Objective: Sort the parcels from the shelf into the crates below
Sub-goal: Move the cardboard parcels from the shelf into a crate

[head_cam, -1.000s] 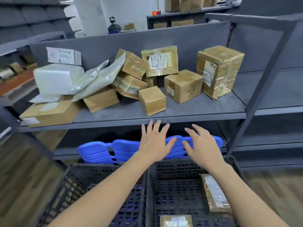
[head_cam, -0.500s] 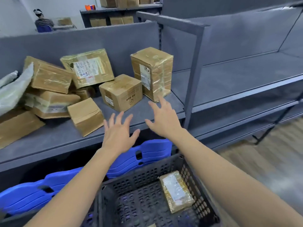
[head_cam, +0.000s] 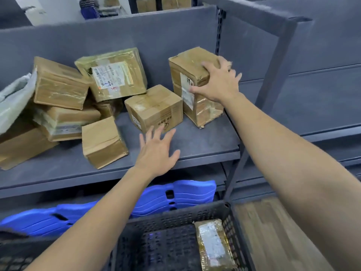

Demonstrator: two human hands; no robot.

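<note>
1 tall parcel (head_cam: 188, 64), gripped by right hand (head_cam: 218, 84); left hand (head_cam: 156, 153) spread.

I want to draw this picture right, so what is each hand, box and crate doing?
right hand: grips the top corner of the tall box.
left hand: open, fingers spread, holding nothing, over the shelf.
tall box: standing upright on the shelf.
labelled parcel: tilted, propped on other boxes.
crate: holds one taped parcel by its right wall.

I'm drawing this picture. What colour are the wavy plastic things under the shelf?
The wavy plastic pieces are bright blue, clearest in the head view.
</note>
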